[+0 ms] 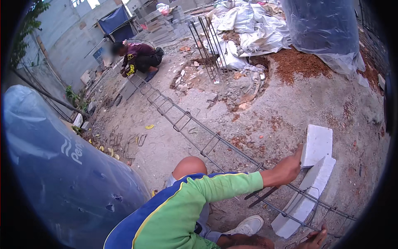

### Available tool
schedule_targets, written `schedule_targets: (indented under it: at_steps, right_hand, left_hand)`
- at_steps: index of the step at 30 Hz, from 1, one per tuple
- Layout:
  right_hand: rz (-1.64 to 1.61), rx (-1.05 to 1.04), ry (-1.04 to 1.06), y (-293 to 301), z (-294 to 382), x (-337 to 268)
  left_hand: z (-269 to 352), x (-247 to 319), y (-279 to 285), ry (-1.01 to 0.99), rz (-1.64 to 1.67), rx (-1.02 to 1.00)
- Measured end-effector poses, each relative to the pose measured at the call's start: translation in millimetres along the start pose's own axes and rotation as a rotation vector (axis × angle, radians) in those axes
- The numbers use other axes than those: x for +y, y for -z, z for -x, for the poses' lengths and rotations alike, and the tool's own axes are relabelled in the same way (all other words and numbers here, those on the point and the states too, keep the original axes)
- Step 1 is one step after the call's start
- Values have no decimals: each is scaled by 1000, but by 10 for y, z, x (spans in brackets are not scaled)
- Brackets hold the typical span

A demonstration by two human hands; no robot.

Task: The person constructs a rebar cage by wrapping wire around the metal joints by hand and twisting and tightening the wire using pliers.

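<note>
My left hand (286,169), at the end of a green sleeve, is over the long rebar cage (186,116), its index finger extended to the edge of a white block (318,143). The other fingers are curled, and what they hold is hidden. Two slim dark tool handles (262,196) jut out just below this hand. A second, longer white block (306,199) lies under the near end of the cage. Beside that end, at the bottom rim, is my right hand (315,238), partly cut off. Its fingers are bent near thin bent steel; their grip is unclear.
Another person (140,60) squats at the cage's far end. Upright rebars (210,49) rise from a rubble-edged pit. White sacks (248,21) are heaped behind it. Plastic-wrapped blue cylinders (68,168) (323,28) flank the ground. Loose stirrups (141,140) lie left of the cage.
</note>
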State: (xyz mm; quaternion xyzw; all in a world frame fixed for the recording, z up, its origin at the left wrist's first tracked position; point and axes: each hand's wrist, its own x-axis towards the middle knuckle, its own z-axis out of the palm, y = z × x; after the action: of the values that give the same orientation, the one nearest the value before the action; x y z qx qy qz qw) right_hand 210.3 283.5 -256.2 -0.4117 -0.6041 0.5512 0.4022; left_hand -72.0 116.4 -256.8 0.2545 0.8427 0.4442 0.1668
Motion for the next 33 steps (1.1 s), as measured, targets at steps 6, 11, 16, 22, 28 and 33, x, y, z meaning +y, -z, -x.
schedule_targets:
  at_steps: [6, 11, 16, 22, 28, 33]
  right_hand:
    - [-454, -315, 254, -306, -33, -710]
    - [-80, -1187, 236, -527, -125, -1034]
    - [-218, -872, 239, -1245, 392, -1467]
    - [-896, -460, -82, -1523, 342, -1287]
    - [-1969, -522, -49, -1605, 348, -1469]
    - [-1388, -630, -234, -1388, -87, -1505]
  left_hand:
    - [138, 927, 244, -560, 408, 361]
    - [174, 1357, 312, -345, 1142, 221]
    - [196, 1477, -117, -337, 1424, -40]
    - [473, 1408, 313, -953, 1038, 242]
    - [439, 1720, 360, -1199, 1212, 73]
    - [355, 1664, 569, -858, 1323, -327]
